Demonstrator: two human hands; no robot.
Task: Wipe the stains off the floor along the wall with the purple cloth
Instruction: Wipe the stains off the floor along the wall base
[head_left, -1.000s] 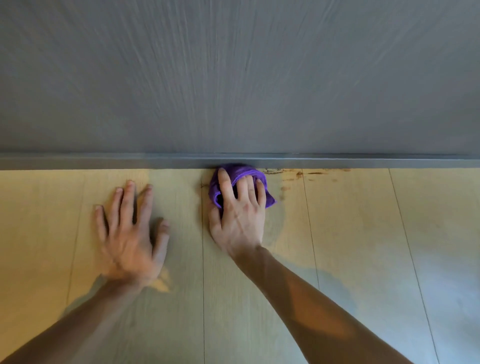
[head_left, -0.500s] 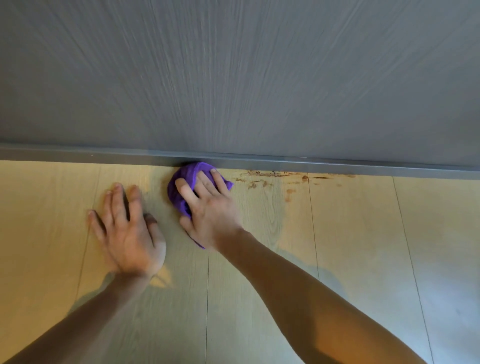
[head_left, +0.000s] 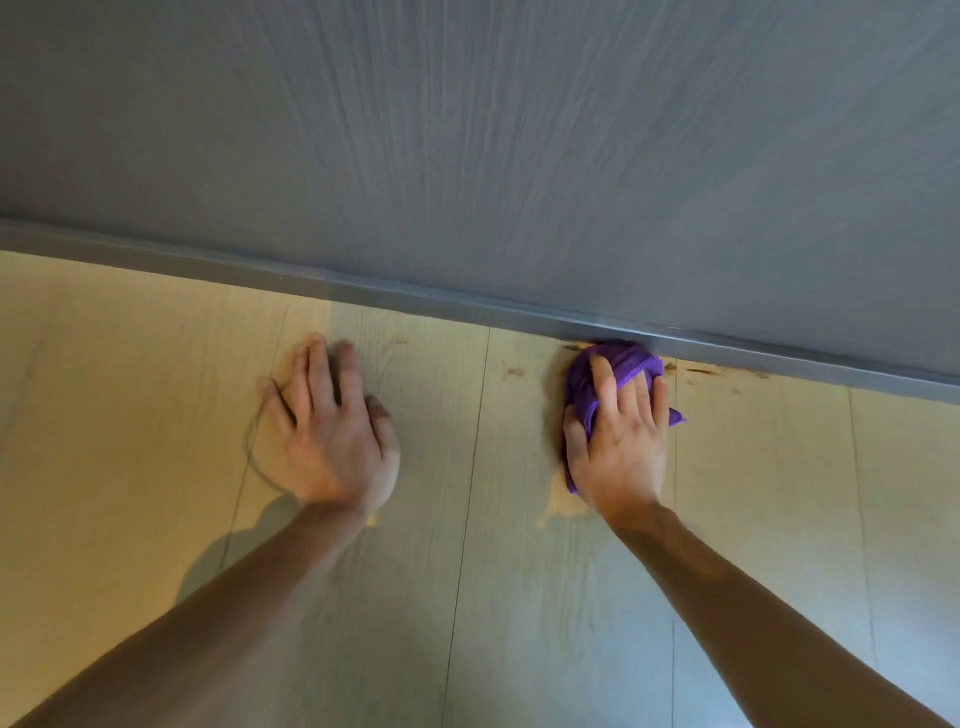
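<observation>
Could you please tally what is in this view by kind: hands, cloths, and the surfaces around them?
Hands: 2, the left hand flat on the floor, the right hand pressing the cloth
Purple cloth: 1
Wooden floor: 1
Grey wall: 1
Grey baseboard: 1
Total: 6

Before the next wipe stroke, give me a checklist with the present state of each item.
1. Purple cloth under right hand: ok.
2. Cloth reaches the baseboard: ok.
3. Left hand flat on the floor, bracing: ok.
4. Stains right of the cloth gone: not ok.
5. Spot left of the cloth gone: not ok.
6. Floor under the cloth clean: cannot tell.
</observation>
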